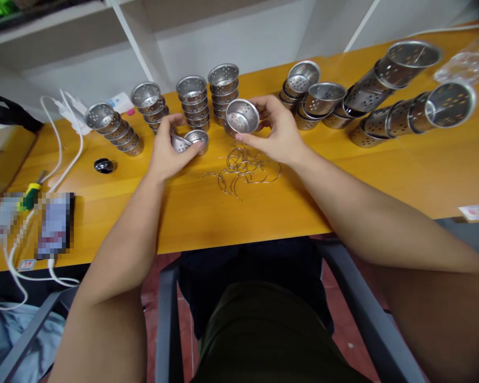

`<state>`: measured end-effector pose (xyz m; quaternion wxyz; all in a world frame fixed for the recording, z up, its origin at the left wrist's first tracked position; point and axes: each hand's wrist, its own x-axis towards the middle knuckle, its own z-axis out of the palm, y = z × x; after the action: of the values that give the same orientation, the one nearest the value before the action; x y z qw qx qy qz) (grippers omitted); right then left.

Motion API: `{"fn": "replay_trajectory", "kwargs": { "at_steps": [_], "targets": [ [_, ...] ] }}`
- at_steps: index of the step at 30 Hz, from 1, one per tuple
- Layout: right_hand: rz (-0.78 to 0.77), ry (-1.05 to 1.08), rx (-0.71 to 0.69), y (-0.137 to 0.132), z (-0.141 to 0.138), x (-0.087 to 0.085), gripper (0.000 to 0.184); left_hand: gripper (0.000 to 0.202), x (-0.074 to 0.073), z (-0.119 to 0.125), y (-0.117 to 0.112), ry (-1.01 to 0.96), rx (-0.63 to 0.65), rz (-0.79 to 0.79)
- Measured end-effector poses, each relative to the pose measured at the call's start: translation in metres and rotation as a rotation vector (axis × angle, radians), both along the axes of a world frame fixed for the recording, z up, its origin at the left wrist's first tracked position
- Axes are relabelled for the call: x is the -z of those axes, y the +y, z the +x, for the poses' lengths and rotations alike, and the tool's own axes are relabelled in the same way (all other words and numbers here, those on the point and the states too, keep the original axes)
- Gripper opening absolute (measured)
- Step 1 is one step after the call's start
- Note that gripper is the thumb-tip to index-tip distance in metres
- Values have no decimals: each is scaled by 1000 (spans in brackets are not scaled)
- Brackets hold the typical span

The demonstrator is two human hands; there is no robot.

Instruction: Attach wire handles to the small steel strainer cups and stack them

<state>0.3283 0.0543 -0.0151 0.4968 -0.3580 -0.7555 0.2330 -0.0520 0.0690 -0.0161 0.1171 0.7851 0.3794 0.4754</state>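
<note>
My right hand (278,130) is closed on a perforated metal cup (242,118), thumb at its lower side and fingers round its right wall. The cup is tilted, so its open mouth faces me. My left hand (168,149) curls round a small metal cup (180,143) that lies tilted and is partly hidden by the fingers. Against it stands another small metal cup (197,140), and my left thumb reaches its front. On the table between my hands lies a loose tangle of thin curved wires (243,170).
Behind my hands stand stacks of perforated cups (191,98); more leaning stacks (415,114) fill the right. At left are a black round object (104,166), a phone (56,226), white cables (80,141) and a green-yellow screwdriver (31,197). A clear plastic bag (465,64) lies far right.
</note>
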Motion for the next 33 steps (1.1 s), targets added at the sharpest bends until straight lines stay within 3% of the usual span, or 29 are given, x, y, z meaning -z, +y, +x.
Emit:
{"fn": "replay_trajectory", "kwargs": {
  "at_steps": [4, 7, 11, 15, 19, 26, 29, 33],
  "targets": [
    [47, -21, 59, 12, 5, 10, 101, 108, 14, -19, 19, -81, -54, -58],
    [35, -45, 37, 11, 3, 11, 97, 101, 13, -19, 17, -128, -36, -227],
    [-33, -42, -16, 3, -5, 7, 99, 95, 3, 2, -2, -167, 14, -454],
    [-34, -20, -84, -6, -16, 5, 99, 100, 4, 29, -19, -230, 213, -544],
    [-33, -37, -112, -11, -26, 5, 95, 113, 17, 35, -17, -189, 283, -471],
    [-30, -83, -99, -4, -38, 6, 90, 120, 33, 5, 6, -139, 245, -296],
    [-10, -93, -95, -3, -42, 8, 82, 129, 32, 4, 9, -111, 211, -230],
    [-13, -149, -94, -3, -46, 10, 77, 142, 18, 8, 10, -95, 75, 5]
  ]
}}
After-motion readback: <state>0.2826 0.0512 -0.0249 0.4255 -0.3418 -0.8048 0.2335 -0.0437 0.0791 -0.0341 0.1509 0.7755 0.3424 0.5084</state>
